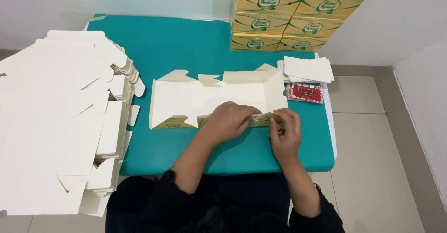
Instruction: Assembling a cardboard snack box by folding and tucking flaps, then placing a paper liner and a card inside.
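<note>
Both hands pinch the near wall of a half-folded cream carton [209, 98] at mid-worktop: left hand [229, 120] presses the flap, right hand [284, 133] grips the corner. Pressing unevenly could crease the flap crookedly (card looks thin). Flat blanks [60, 121] lie left; finished yellow boxes [288, 14] are stacked behind.

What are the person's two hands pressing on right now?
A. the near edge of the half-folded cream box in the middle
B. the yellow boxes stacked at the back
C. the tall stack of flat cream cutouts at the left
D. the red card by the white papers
A: the left hand and right hand both rest on the near edge of the half-folded box lying on the teal table.
</note>
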